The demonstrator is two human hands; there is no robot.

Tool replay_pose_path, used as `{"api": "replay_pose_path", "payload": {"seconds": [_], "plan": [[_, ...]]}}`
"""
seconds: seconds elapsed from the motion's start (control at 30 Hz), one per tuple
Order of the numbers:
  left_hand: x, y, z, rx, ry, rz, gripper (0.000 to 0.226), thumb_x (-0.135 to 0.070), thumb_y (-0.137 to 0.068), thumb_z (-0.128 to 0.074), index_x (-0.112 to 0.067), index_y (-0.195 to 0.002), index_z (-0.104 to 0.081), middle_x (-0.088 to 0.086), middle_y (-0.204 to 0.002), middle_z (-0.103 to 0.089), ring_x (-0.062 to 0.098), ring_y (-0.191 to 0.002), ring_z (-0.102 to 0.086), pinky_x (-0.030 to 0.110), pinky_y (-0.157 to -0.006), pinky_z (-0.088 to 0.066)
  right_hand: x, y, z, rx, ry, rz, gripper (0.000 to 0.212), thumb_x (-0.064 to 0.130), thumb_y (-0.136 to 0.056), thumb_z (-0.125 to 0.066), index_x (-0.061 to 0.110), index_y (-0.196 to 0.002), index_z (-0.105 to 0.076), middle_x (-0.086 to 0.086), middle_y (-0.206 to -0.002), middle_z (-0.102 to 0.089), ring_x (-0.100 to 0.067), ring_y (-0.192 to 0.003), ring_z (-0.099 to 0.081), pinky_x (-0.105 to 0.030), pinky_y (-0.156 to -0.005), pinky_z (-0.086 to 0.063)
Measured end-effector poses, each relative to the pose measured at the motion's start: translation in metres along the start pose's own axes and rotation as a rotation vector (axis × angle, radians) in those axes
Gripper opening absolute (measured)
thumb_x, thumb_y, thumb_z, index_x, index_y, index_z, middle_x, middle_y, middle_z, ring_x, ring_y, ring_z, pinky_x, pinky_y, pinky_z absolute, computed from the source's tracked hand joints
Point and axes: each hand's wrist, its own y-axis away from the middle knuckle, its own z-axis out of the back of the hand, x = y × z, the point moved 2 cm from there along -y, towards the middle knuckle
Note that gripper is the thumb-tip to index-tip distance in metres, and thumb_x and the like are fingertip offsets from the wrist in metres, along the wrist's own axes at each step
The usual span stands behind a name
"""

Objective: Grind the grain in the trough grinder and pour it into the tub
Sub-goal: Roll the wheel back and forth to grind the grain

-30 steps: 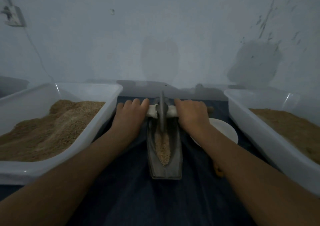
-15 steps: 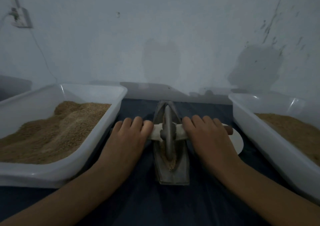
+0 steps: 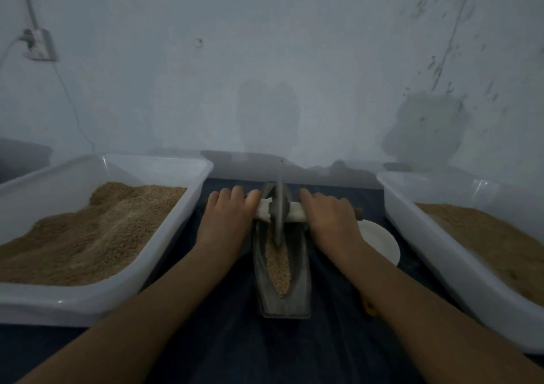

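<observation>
A grey boat-shaped trough grinder (image 3: 300, 289) lies lengthwise on the dark cloth in front of me, with tan grain (image 3: 279, 266) along its groove. An upright metal wheel (image 3: 278, 210) stands at the trough's far end on a pale axle handle (image 3: 295, 208). My left hand (image 3: 226, 221) presses on the axle's left end and my right hand (image 3: 331, 221) on its right end. A white tub (image 3: 188, 207) heaped with coarse grain stands to the left. A second white tub (image 3: 412, 221) with finer brown meal stands to the right.
A white round dish (image 3: 382, 245) lies between the trough and the right tub, partly under my right wrist. A small orange object (image 3: 369, 308) peeks out beneath my right forearm. A bare wall rises close behind, with a socket and cable (image 3: 38, 45) at upper left.
The wheel sat at the far end, rolled toward me to mid-trough, and has now rolled back to the far end, uncovering the grain. Both hands moved with it.
</observation>
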Motion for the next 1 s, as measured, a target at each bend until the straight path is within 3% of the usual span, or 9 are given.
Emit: {"api": "replay_pose_path", "payload": {"seconds": [0.17,0.27,0.4,0.5,0.6,0.73,0.83,0.93,1.0], "plan": [[0.005,0.049,0.026,0.001,0.084,-0.108,0.054,-0.013,-0.076,-0.073,-0.017,-0.126,-0.052,0.006,-0.114,-0.054,0.028,-0.100,-0.054,0.039,-0.089,-0.045,0.004,0.059,0.026,-0.029,-0.081,0.151,0.048,0.026,-0.078,-0.070,0.021,-0.120,-0.048,0.000,-0.100,-0.057,-0.024,-0.084,-0.054,-0.039,-0.073,-0.042],[0.009,0.073,0.045,-0.050,0.212,-0.123,0.042,-0.017,-0.076,-0.060,-0.020,-0.118,-0.055,0.000,-0.101,-0.056,0.023,-0.088,-0.055,0.035,-0.078,-0.046,-0.005,0.067,0.050,0.067,-0.265,0.180,0.033,0.038,-0.084,-0.047,0.030,-0.116,-0.046,0.011,-0.098,-0.051,-0.013,-0.085,-0.046,-0.035,-0.076,-0.038],[0.009,0.062,0.053,0.090,0.434,0.090,0.020,-0.034,-0.093,-0.036,-0.029,-0.099,-0.054,-0.009,-0.093,-0.056,0.016,-0.084,-0.055,0.032,-0.070,-0.038,-0.007,0.045,0.057,0.104,-0.558,0.033,0.032,0.053,-0.087,-0.024,0.034,-0.081,-0.050,0.012,-0.073,-0.053,-0.008,-0.067,-0.050,-0.037,-0.060,-0.036],[0.012,0.023,0.040,0.214,0.353,0.105,0.010,-0.026,-0.101,-0.045,-0.018,-0.100,-0.050,0.004,-0.097,-0.055,0.029,-0.090,-0.060,0.041,-0.076,-0.050,0.001,0.012,0.038,0.135,-0.411,-0.064,0.043,0.059,-0.099,-0.023,0.029,-0.075,-0.042,0.006,-0.075,-0.051,-0.018,-0.066,-0.048,-0.039,-0.064,-0.035],[0.007,-0.006,0.020,0.200,0.208,0.164,0.016,-0.021,-0.104,-0.035,-0.014,-0.099,-0.048,0.010,-0.101,-0.058,0.032,-0.088,-0.058,0.037,-0.071,-0.042,0.000,-0.020,0.013,0.185,-0.299,-0.189,0.045,0.054,-0.101,-0.025,0.027,-0.078,-0.053,-0.001,-0.088,-0.057,-0.029,-0.082,-0.055,-0.040,-0.074,-0.037],[-0.002,-0.029,-0.006,0.076,0.110,0.234,0.030,-0.024,-0.105,-0.033,-0.019,-0.077,-0.044,0.004,-0.098,-0.065,0.028,-0.087,-0.063,0.033,-0.070,-0.037,-0.006,-0.046,-0.002,0.155,-0.322,-0.222,0.050,0.050,-0.096,-0.029,0.021,-0.072,-0.062,-0.002,-0.082,-0.063,-0.024,-0.075,-0.058,-0.035,-0.067,-0.040],[0.006,-0.046,-0.011,0.203,0.150,0.180,0.032,-0.019,-0.099,-0.044,-0.020,-0.067,-0.044,0.002,-0.091,-0.059,0.026,-0.080,-0.057,0.035,-0.075,-0.044,-0.006,-0.054,-0.005,0.169,-0.318,-0.217,0.052,0.050,-0.096,-0.030,0.018,-0.070,-0.061,-0.004,-0.080,-0.065,-0.024,-0.073,-0.059,-0.034,-0.062,-0.040],[0.006,-0.049,-0.007,0.289,0.092,0.118,0.025,-0.019,-0.101,-0.046,-0.015,-0.076,-0.050,0.005,-0.084,-0.054,0.027,-0.078,-0.054,0.040,-0.072,-0.048,-0.005,-0.053,-0.004,0.174,-0.292,-0.224,0.057,0.053,-0.098,-0.028,0.016,-0.074,-0.062,-0.005,-0.089,-0.067,-0.026,-0.080,-0.061,-0.035,-0.069,-0.045],[0.005,-0.042,-0.002,0.333,0.077,0.073,0.015,-0.020,-0.103,-0.044,-0.017,-0.090,-0.050,0.011,-0.097,-0.059,0.033,-0.092,-0.059,0.044,-0.075,-0.049,-0.002,-0.043,-0.001,0.167,-0.266,-0.224,0.058,0.055,-0.099,-0.025,0.016,-0.075,-0.060,-0.006,-0.095,-0.068,-0.028,-0.086,-0.062,-0.037,-0.075,-0.047]]}}
